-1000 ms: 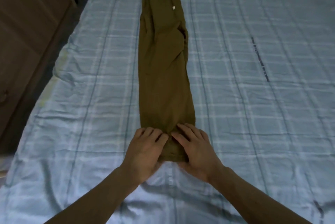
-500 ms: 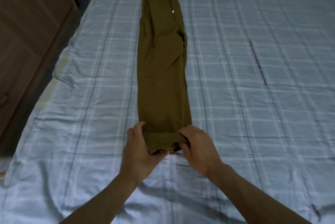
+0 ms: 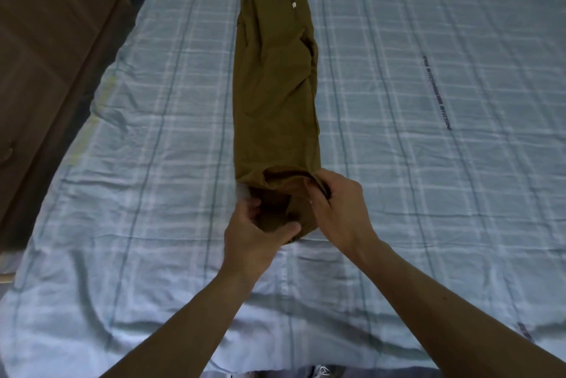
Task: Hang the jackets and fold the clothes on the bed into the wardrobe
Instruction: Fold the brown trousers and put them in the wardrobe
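A pair of olive-brown trousers (image 3: pixel 275 77) lies folded lengthwise down the middle of the bed, waistband at the far end. Its near hem end is lifted off the sheet and curled over. My left hand (image 3: pixel 254 233) pinches the hem's left corner from below, thumb on top of the cloth. My right hand (image 3: pixel 340 209) grips the hem's right corner with curled fingers. Both forearms reach in from the bottom of the view.
The bed (image 3: pixel 428 163) is covered by a light blue checked sheet, wrinkled near me. A brown wooden wardrobe (image 3: pixel 52 40) stands along the left side, with a dark gap between it and the mattress.
Both hands went from lying flat on the hem to gripping its corners. The near end of the trousers has lifted and begun to roll toward the waistband.
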Demonstrator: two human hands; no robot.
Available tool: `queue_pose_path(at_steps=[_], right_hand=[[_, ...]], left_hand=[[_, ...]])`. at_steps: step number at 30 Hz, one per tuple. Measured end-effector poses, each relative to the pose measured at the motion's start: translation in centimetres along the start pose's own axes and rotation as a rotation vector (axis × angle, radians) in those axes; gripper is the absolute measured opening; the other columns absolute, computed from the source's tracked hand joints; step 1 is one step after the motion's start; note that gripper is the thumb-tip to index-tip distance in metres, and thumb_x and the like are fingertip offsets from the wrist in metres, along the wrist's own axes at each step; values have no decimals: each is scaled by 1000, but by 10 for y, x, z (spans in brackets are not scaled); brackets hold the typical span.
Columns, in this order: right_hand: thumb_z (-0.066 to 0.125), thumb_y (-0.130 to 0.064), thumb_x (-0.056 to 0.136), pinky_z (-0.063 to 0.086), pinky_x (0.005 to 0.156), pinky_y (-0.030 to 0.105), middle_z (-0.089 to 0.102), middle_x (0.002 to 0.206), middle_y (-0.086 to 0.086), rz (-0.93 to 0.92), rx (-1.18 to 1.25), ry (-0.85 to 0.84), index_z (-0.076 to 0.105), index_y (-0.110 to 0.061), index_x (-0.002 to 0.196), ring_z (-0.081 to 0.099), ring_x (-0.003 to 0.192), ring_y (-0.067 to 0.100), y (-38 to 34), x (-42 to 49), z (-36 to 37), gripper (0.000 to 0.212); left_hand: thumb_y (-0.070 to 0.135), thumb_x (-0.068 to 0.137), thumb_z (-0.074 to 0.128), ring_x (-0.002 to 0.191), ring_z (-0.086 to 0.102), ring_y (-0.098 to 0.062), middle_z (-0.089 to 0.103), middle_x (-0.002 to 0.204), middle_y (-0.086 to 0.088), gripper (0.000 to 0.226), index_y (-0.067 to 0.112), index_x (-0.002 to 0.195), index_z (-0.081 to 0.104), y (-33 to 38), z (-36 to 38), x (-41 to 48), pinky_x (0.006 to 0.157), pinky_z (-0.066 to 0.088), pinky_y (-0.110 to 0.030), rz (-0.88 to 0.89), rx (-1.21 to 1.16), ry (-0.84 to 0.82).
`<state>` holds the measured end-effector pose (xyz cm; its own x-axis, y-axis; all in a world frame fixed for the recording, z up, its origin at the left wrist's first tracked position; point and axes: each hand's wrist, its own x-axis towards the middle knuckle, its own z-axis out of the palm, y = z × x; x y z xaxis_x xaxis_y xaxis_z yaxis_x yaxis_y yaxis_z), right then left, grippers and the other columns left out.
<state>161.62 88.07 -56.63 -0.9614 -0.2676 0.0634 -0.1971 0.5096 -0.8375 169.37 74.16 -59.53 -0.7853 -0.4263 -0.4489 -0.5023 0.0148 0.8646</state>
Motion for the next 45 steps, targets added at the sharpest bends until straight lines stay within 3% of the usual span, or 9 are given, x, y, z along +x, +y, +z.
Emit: queue_pose_path(at_steps=[6,11,17,22,26,33,39,43,45], right_hand=[[53,-9,95,46,52,33,57,60,3,34,-35,14,60,-8,74,53,55,18,7,-2,0,22],[51,-2,92,42,50,32,55,60,6,32,-18,-15,59,-3,74,47,52,15,3,-7,1,21],[51,-3,93,37,49,19,49,56,-7,39,-23,-28,58,-10,71,44,49,9,-3,-13,-2,24],[52,-6,94,51,55,40,60,62,5,50,-3,-4,62,-7,75,55,55,19,-7,-12,-5,22],[51,-7,94,54,61,48,64,65,8,68,49,49,63,-8,75,63,63,27,-22,-2,-7,23],[50,-4,95,37,49,19,49,55,-1,8,120,188,56,-9,67,42,50,6,-68,10,-22,29],[53,-8,95,42,53,40,51,57,7,-115,87,220,53,-5,67,46,52,22,-81,8,-31,28],[52,-9,92,44,58,32,53,66,-1,-235,-100,146,61,-9,75,50,61,13,-73,-7,-30,19],[50,-16,89,41,57,28,51,69,-4,-253,-169,87,62,-10,76,49,62,13,-68,-12,-27,19]], left_hand=[[39,64,86,96,52,-19,49,115,4,44,27,99,61,-15,1,-2,70,52,-36,524,758,105],[37,70,82,89,55,-21,57,103,2,40,24,104,64,-24,-5,-4,68,53,-38,549,946,56],[19,88,68,68,54,-16,58,78,4,5,20,92,65,-25,-20,-10,59,52,-38,546,791,67],[7,87,66,79,52,-11,53,87,6,12,19,88,62,-15,-31,-19,66,45,-17,619,565,113],[4,93,62,79,61,-6,63,86,6,14,18,90,61,16,-41,-23,63,46,-11,430,234,145],[-4,93,55,80,58,-4,61,87,2,22,18,93,61,82,-58,-34,69,44,-12,632,81,300],[6,89,61,84,59,-23,62,91,-3,10,13,92,68,65,-40,-43,74,45,-36,1086,617,15],[23,98,55,110,57,-19,59,118,3,23,25,120,62,0,-37,-50,96,45,-36,656,941,-461],[39,98,52,110,55,-8,60,119,12,25,32,120,61,-17,-46,-52,99,44,-29,531,899,-436]])
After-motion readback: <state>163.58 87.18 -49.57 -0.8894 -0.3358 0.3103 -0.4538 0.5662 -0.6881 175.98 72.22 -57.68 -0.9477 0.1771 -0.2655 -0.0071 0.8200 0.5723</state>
